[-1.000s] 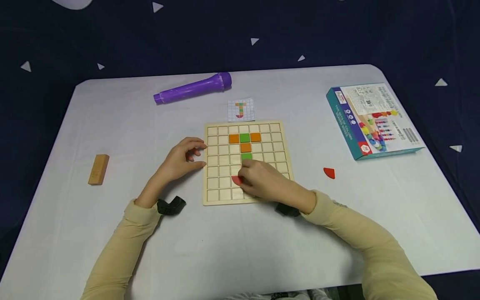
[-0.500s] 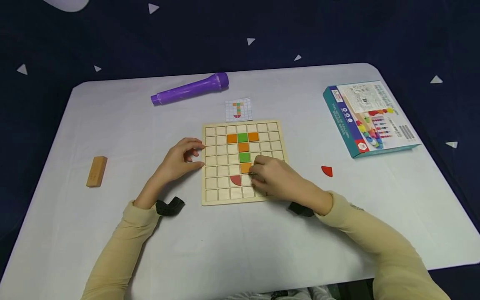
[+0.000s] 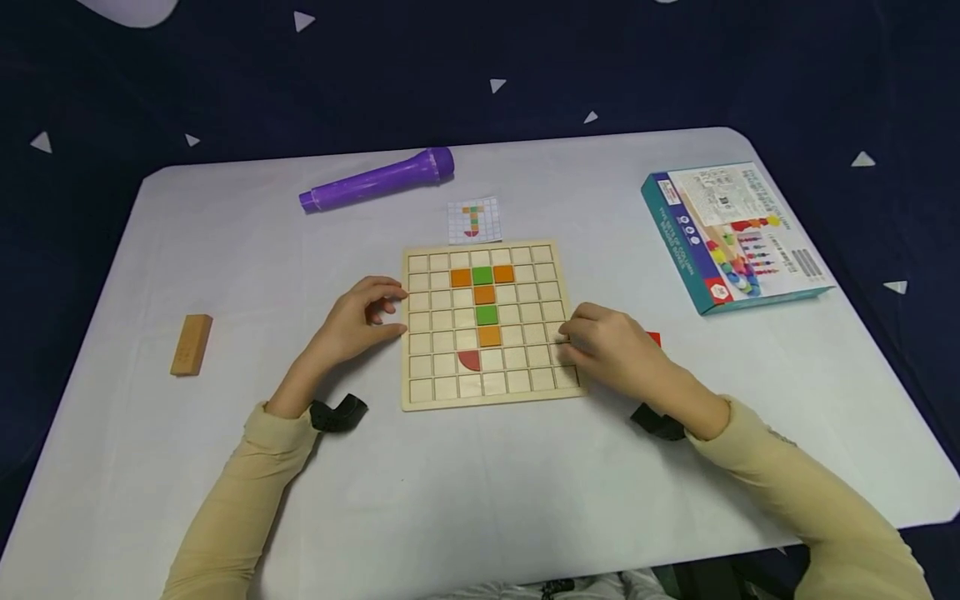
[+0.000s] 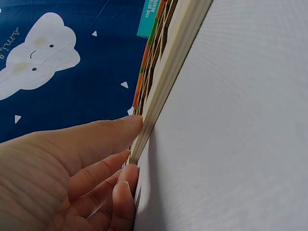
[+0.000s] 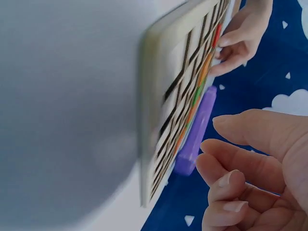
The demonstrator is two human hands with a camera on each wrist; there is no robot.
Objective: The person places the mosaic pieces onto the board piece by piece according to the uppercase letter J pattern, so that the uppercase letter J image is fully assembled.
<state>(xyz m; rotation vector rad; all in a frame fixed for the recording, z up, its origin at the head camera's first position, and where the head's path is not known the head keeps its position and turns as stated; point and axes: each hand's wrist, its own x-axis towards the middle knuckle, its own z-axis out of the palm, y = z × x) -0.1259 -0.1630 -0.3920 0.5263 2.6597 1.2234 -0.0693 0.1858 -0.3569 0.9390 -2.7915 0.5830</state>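
A wooden grid board (image 3: 442,406) lies on the table with several square tiles in it: orange and green ones, such as the lower green tile (image 3: 487,315). Below them sits a red quarter-circle piece (image 3: 469,360). My left hand (image 3: 352,321) rests thumb and fingertips against the board's left edge, the fingers relaxed and spread. Over the board's right edge hovers my right hand (image 3: 618,350), fingers loosely bent; the right wrist view shows nothing between thumb and fingers. Another red piece (image 3: 655,337) peeks out on the table behind that hand, mostly hidden.
A pattern card (image 3: 474,220) with a coloured J lies beyond the board. A purple microphone-shaped object (image 3: 378,180) is at the back. A teal and white box (image 3: 738,237) lies at the right, a wooden block (image 3: 192,344) at the left.
My right hand has moved right, off the middle of the board, uncovering an orange tile below the green one. It now partly covers the loose red piece. The left hand stays put.
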